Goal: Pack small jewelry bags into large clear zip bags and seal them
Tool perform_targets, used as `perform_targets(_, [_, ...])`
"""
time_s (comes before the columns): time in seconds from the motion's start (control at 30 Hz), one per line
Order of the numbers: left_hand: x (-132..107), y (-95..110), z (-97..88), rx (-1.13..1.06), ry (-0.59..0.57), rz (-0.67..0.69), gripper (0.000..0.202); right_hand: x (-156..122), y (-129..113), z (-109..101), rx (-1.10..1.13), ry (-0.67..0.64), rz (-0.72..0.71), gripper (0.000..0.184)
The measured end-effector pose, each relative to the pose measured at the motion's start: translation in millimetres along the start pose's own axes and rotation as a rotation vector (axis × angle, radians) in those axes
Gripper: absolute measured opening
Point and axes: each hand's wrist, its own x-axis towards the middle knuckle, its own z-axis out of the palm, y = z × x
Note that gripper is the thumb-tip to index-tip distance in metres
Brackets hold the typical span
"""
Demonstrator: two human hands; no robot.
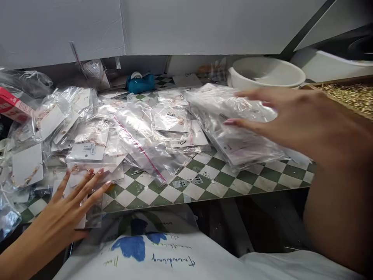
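Many clear zip bags of jewellery on white cards lie heaped across a green-and-white checkered tabletop [204, 182]. My left hand [74, 198] rests with fingers spread on the near edge of the heap, over a bagged card [87, 151] holding a fine gold-toned chain. My right hand [279, 116] lies spread over a thick bundle of clear bags [230, 132] at the right of the heap, and it looks to be pressing on top without closing around it. Some cards show small printed labels.
A teal tape dispenser [140, 83] and a white basin [266, 72] stand at the back. A wooden tray of small gold pieces [346, 95] sits at the right, and a red-and-white box [13, 105] at the far left. A white wall rises behind.
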Motion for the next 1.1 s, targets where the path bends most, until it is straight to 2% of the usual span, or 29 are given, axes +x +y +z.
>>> perform_targets(0.1, [-4.6, -8.0, 16.2, 0.005, 0.003, -0.028, 0.078, 1.1, -16.3, 14.7, 0.05, -0.109, -0.115, 0.058])
perform_targets(0.17, [-4.2, -14.5, 22.3, -0.018, 0.023, 0.02, 0.081, 6.5, -33.5, 18.8, 0.123, -0.164, -0.188, 0.055])
perform_targets(0.23, [-1.3, -19.1, 24.7, -0.046, 0.03, 0.067, 0.092, 16.9, -50.2, 24.5, 0.155, -0.276, -0.208, 0.056])
perform_targets(0.3, [4.2, -20.3, 24.8, -0.064, 0.026, 0.072, 0.095, 32.0, -62.5, 36.4, 0.118, -0.379, -0.161, 0.063])
perform_targets(0.4, [17.6, -16.6, 23.2, -0.081, 0.076, 0.016, 0.074, 55.8, -70.3, 65.9, -0.002, -0.443, -0.019, 0.074])
perform_targets(0.5, [34.4, -12.6, 19.4, -0.061, 0.114, -0.049, 0.07, 68.9, -67.5, 95.9, -0.069, -0.461, 0.059, 0.061])
perform_targets(0.6, [49.3, -12.1, 14.5, -0.021, 0.104, -0.069, 0.078, 68.6, -60.4, 111.2, 0.026, -0.331, 0.069, 0.032])
perform_targets(0.7, [59.1, -11.2, 11.3, 0.016, 0.107, -0.107, 0.081, 65.8, -57.1, 110.4, 0.203, -0.14, 0.006, 0.01])
perform_targets(0.83, [67.8, -0.1, 4.4, 0.063, 0.178, -0.154, 0.076, 70.1, -61.4, 97.5, 0.471, 0.057, -0.044, 0.017])
perform_targets(0.93, [77.7, 15.1, -11.1, -0.002, 0.238, -0.152, 0.078, 75.0, -63.1, 87.6, 0.628, 0.228, -0.065, 0.027])
perform_targets(1.0, [87.6, 25.0, -25.0, -0.074, 0.278, -0.16, 0.074, 76.8, -61.2, 83.9, 0.701, 0.257, -0.056, 0.032])
perform_targets(1.1, [106.4, 32.1, -40.8, -0.232, 0.334, -0.225, 0.067, 77.0, -58.2, 84.4, 0.859, 0.174, -0.019, 0.034])
